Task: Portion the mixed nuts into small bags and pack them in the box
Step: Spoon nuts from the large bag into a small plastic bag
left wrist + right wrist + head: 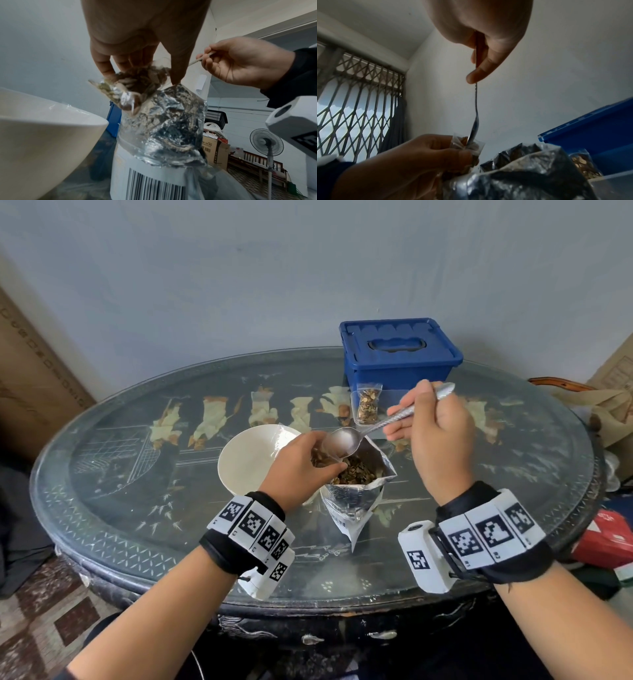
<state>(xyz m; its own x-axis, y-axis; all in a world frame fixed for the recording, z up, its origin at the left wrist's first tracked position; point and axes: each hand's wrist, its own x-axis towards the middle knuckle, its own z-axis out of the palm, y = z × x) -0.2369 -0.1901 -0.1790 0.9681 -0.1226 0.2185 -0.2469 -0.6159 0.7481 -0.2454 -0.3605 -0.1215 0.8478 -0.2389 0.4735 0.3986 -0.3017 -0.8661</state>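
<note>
Our left hand [297, 470] pinches a small clear bag [137, 86] over the open foil nut pouch [356, 494]; our right hand [438, 436] grips a metal spoon [346, 440], bowl at the bag's mouth.

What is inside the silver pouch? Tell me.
Mixed nuts fill the open silver pouch. How deep they go is hidden by the foil walls and the left hand.

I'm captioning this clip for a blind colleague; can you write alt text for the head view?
A left hand holds a small clear bag over an open foil pouch of mixed nuts while the right hand tips a metal spoon into it. On the glass-topped table stand a white bowl, a filled bag and a closed blue box.
</note>
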